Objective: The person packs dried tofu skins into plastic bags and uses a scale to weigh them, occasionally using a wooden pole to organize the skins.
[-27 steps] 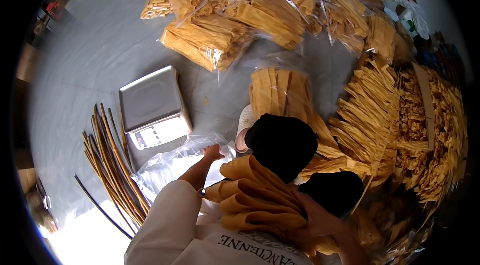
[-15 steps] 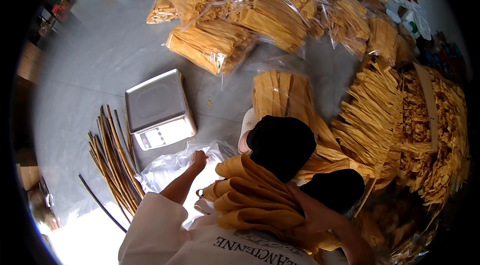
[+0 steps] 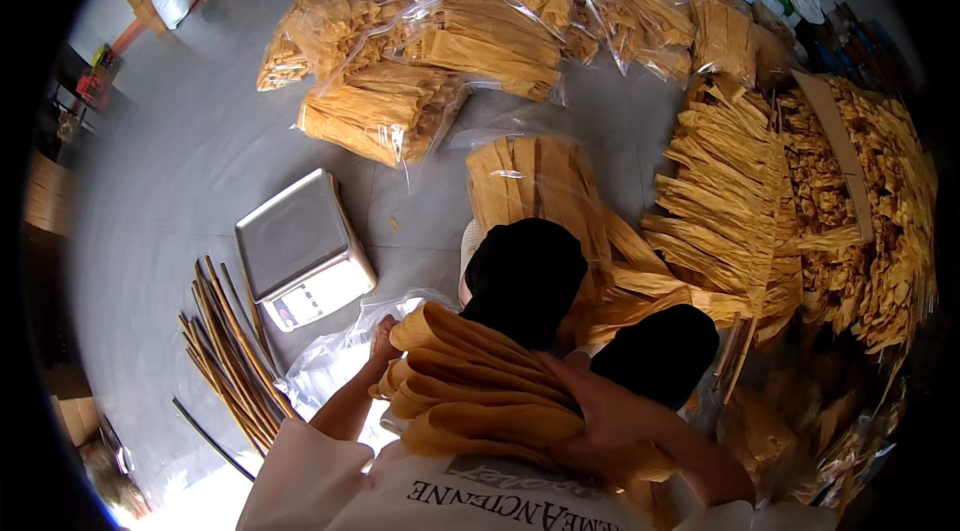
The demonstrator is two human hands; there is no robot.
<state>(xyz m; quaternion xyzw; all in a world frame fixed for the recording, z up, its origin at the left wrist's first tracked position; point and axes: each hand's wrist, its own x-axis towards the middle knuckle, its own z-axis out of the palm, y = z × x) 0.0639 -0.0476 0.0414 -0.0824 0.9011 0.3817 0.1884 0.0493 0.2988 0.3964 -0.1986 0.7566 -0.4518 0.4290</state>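
Observation:
A thick bundle of folded, amber-brown tofu skin sheets [image 3: 480, 381] lies across my lap, its looped ends toward the left. My right hand [image 3: 595, 401] is closed round its right part, the thumb side on top. By the left end of the bundle, my left hand [image 3: 384, 336] is curled closed at the edge of a clear plastic bag [image 3: 335, 359]; its fingertips are partly hidden. The bag spreads over the floor and passes under the bundle. Just past my dark-covered knees [image 3: 528, 281], another flat bundle of sheets [image 3: 535, 176] rests in clear plastic.
A bench scale [image 3: 300, 241] with a metal pan stands at the left. Beside it lie several thin brown sticks [image 3: 225, 356]. Filled clear bags of sheets [image 3: 385, 111] are heaped at the far side. A large pile of loose sheets [image 3: 725, 201] rises at the right, a cardboard strip [image 3: 835, 146] on it.
The view has shifted, so the scale and sticks sit lower and the piles further left. My left hand has come closer to the bundle's looped end. The right hand keeps its hold.

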